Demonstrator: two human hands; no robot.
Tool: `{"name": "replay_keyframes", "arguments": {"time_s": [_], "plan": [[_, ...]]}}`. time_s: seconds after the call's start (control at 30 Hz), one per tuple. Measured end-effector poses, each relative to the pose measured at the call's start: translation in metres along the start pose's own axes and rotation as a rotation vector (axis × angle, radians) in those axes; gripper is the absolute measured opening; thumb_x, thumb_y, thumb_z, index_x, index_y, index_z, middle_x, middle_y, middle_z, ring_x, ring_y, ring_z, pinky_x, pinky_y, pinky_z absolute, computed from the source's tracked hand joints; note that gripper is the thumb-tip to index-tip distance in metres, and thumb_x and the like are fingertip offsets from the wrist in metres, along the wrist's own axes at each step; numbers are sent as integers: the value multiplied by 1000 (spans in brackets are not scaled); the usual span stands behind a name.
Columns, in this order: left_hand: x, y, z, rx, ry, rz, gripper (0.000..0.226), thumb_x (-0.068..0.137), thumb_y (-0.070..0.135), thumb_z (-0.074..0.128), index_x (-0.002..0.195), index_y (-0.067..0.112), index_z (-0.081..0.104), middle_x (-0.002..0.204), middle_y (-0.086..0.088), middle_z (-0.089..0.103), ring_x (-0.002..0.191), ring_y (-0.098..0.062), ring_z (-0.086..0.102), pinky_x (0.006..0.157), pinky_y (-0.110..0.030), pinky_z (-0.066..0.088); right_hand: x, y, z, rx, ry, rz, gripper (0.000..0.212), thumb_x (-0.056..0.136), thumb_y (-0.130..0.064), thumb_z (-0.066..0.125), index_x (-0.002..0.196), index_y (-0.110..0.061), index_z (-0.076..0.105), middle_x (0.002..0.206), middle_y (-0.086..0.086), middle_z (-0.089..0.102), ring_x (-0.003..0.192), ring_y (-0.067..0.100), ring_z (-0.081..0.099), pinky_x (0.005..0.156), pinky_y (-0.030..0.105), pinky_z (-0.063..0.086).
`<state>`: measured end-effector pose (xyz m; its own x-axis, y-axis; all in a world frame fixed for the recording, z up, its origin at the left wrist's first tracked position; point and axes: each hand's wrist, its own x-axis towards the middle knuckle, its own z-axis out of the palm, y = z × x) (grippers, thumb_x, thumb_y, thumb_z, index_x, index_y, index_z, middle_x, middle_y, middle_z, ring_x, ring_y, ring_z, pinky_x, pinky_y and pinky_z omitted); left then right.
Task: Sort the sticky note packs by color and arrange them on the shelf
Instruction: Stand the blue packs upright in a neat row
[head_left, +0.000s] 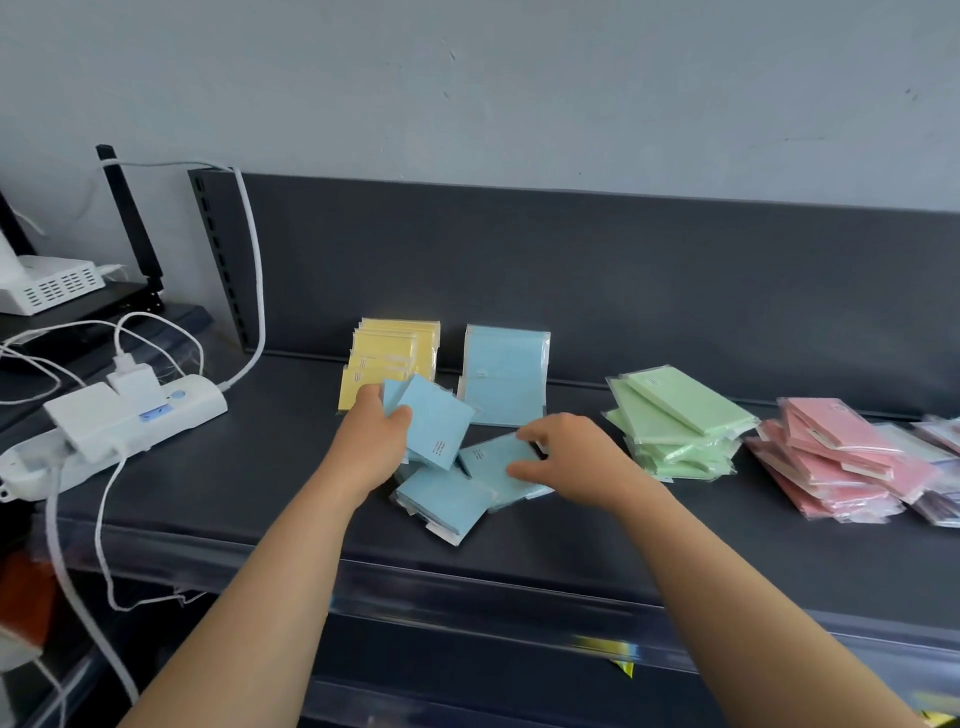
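On the shelf (571, 540), mid-front, lies a loose heap of blue packs (441, 496), w/ more blue stood up against the back panel (506, 374). Left hand (371, 441) is closed around a few blue packs (434, 426), thumb on the front face, fingers hidden behind, packs tilted up off the heap. Right hand (566, 457) is half-spread, fingertips & thumb pinching the edges of one flat blue pack (493, 465), not yet lifted as far as I can tell. Yellow packs (387, 358) stand in a row just left of the upright blue; green (675, 421) and pink (831, 457) piles lie loose to the right, unsorted-looking. Power strip (119, 421) & cables sit far left, well apart.

Handling, prob.: packs are light, thin, fairly stiff as pads, but the clear wrap looks slick, so a stack may fan or slide. Best to pinch across opposite edges, square the stack, then stand it against the back beside the upright blue.
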<state>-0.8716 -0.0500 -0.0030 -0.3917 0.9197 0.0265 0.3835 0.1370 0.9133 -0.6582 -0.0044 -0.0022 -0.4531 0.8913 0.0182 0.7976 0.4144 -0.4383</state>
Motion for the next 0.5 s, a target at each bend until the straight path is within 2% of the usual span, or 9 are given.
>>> {"name": "replay_keyframes", "arguments": {"time_s": [0.03,0.1,0.27,0.37,0.5], "plan": [[1,2,0,2,18,10,23,102,18,39,125,17,41,108,3,57,87,-6,55,58,-23,41,4,-2,3,-65,-10,27,36,78,-48,67,97,-18,63,99,-2,58,95,19,52,77,31,46],[2,3,1,21,36,14,28,103,18,38,131,16,40,116,0,57,92,-12,56,58,-23,41,10,-7,9,-190,-5,42,51,72,-61,65,96,-16,57,102,0,51,101,22,43,83,33,44],[5,-1,3,28,37,7,30,103,19,37,132,17,39,117,-1,57,90,-10,56,58,-25,43,11,-14,10,-220,-30,47,67,69,-70,63,109,-16,58,114,2,45,107,21,38,88,31,38],[7,1,3,17,57,29,31,103,19,38,134,21,38,114,1,55,89,-9,55,59,-25,44,9,-19,10,-245,-74,74,76,68,-74,62,114,-13,56,123,5,40,113,23,35,97,34,36],[8,4,0,-35,36,57,37,102,19,41,137,31,37,113,6,52,88,-5,55,67,-32,57,7,-20,9,-207,-98,156,75,66,-72,67,104,-9,53,129,9,36,120,27,35,105,40,37]]}}
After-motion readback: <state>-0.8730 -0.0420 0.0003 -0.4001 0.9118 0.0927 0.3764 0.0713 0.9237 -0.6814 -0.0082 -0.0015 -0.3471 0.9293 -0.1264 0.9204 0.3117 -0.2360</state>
